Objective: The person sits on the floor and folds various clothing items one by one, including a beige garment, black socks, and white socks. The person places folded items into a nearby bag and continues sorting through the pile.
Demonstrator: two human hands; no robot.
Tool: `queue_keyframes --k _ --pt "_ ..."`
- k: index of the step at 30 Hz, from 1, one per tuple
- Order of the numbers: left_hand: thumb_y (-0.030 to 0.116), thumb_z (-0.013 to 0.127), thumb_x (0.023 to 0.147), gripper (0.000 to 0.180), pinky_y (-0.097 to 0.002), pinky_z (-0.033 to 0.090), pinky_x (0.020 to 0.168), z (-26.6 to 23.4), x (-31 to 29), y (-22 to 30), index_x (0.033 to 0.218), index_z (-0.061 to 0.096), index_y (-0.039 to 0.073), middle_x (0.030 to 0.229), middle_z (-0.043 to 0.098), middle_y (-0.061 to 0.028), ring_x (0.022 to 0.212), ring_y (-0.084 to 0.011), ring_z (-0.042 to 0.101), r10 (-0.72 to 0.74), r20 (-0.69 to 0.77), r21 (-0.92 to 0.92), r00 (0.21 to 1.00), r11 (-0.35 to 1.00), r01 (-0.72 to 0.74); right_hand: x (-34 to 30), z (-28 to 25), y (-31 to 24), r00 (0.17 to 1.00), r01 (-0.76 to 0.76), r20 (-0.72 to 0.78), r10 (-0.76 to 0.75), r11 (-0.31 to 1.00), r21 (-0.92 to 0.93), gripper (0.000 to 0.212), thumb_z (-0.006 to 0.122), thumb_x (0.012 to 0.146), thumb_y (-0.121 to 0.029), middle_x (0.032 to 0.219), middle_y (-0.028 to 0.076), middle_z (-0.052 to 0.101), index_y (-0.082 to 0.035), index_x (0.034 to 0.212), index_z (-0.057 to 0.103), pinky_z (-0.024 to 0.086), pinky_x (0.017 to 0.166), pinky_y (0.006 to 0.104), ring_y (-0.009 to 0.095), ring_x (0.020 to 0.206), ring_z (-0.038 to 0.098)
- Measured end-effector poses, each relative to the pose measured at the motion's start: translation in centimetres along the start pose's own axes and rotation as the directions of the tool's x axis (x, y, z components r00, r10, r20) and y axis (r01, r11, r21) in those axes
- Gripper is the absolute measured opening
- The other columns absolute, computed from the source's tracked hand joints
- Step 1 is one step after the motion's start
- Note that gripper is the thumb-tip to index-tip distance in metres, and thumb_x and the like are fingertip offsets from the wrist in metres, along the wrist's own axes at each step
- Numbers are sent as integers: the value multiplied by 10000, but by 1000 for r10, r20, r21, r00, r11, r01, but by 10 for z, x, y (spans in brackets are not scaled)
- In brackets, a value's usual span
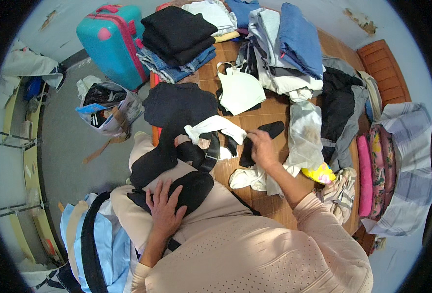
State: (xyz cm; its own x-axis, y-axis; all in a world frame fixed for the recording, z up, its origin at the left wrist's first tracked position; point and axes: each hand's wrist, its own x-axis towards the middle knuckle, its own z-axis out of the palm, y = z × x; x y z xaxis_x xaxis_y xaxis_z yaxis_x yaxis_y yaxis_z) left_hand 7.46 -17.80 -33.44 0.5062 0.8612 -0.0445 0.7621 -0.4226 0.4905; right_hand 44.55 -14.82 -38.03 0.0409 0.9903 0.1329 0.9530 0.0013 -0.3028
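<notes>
L hand (164, 207) lies spread on blk cloth (197, 191); R hand (264, 149), nearer, curls at blk sock (275, 129), long axis slanting up & right, can't tell if pinching.

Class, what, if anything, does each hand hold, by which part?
The left hand rests spread on black cloth, no grip visible. The right hand is at a black sock's middle; grip unclear.

Home bedroom: folded clothes (177, 35), suitcase (109, 46)
</notes>
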Motion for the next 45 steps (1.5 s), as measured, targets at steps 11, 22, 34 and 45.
queue_keyframes --k 11,22,34,45 --pt "289 598 792 530 -526 73 1099 -23 8 1 1286 507 122 1408 381 -119 1347 -317 271 40 71 -173 997 985 -27 1 -2 74 922 -185 -231 309 880 437 130 596 825 -103 890 134 642 24 802 585 462 787 360 272 876 604" --pt "25 619 814 471 -378 430 934 -42 75 34 1268 496 52 1287 493 -150 1046 -253 566 95 -63 -618 993 778 -113 31 -107 -23 796 -442 549 256 -373 816 172 524 916 -182 626 84 563 -48 811 498 466 368 278 94 336 448" --pt "86 604 863 384 -290 528 750 -4 143 81 1230 522 10 1074 612 -81 907 -172 626 -115 482 -866 868 -214 453 16 -100 -60 697 -628 712 -82 -548 552 344 461 951 -326 770 75 619 -17 1079 543 397 316 218 47 347 416" --pt "123 726 774 203 -223 491 615 -36 158 84 903 685 -28 796 676 -67 689 -96 615 -131 -43 -873 990 487 27 23 -117 -80 933 -265 354 -59 554 790 491 682 804 -60 1098 50 594 -41 1256 491 451 854 289 144 965 564"
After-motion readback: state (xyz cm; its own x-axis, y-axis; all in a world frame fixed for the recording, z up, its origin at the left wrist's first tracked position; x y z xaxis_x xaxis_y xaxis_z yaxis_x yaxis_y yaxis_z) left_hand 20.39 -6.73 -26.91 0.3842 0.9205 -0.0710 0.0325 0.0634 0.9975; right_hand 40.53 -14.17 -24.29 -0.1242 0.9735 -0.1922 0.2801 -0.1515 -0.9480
